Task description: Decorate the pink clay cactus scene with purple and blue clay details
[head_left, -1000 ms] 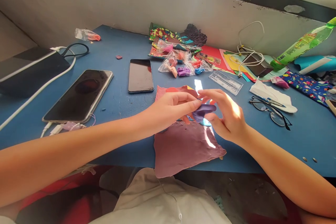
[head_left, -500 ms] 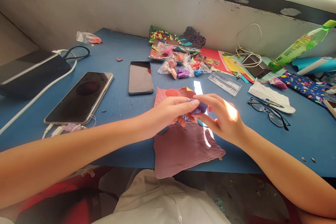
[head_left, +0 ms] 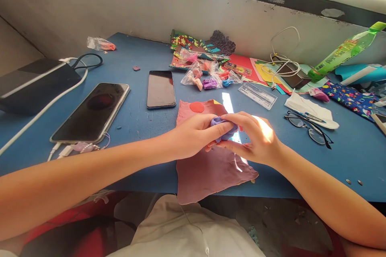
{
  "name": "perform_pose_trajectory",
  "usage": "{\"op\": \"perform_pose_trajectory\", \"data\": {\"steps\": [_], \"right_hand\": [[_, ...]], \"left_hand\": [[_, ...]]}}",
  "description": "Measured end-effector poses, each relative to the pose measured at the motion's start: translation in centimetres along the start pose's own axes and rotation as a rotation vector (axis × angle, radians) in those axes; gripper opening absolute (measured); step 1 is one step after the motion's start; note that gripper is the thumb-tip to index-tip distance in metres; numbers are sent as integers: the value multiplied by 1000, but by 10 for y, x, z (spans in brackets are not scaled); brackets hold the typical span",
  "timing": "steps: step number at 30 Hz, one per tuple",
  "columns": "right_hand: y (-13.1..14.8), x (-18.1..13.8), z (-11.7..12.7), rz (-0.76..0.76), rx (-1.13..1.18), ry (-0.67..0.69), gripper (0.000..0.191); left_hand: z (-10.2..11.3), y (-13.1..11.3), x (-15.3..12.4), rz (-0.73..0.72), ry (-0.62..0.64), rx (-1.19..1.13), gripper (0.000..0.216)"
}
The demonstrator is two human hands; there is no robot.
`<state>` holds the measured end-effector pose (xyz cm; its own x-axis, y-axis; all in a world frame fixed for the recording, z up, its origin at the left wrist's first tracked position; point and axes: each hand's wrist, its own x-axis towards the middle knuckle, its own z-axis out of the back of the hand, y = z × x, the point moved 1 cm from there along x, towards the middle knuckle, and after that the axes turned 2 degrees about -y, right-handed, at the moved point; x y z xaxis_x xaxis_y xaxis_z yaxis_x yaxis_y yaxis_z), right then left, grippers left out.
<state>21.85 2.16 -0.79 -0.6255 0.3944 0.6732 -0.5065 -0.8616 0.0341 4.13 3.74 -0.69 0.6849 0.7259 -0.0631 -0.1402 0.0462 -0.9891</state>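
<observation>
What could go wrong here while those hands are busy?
The purple lump between the left hand and right hand could slip and dent the mauve sheet below.

That sheet overhangs the near edge of the blue table, so clothing might snag it.

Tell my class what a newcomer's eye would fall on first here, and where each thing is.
Probably the purple lump, near the middle, held between the left grip and the right grip. Beneath them, the mauve sheet, with a red disc near its far left corner, overhangs the blue table's near edge. At the far right, the tilted green bottle stands out.
</observation>
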Motion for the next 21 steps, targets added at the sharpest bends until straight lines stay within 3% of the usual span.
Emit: {"op": "perform_pose_trajectory", "data": {"steps": [6,12,19,21], "right_hand": [[2,-2,1,34,-4,51,24],[5,-2,0,33,63,38,3],[4,-2,3,24,54,-16,6],[2,-2,4,15,61,-45,18]], "left_hand": [[-1,1,-2,37,0,126,52],[-2,1,-1,67,6,51,59],[-1,1,-2,28,61,-92,62],[-1,2,-1,8,90,-98,61]]}}
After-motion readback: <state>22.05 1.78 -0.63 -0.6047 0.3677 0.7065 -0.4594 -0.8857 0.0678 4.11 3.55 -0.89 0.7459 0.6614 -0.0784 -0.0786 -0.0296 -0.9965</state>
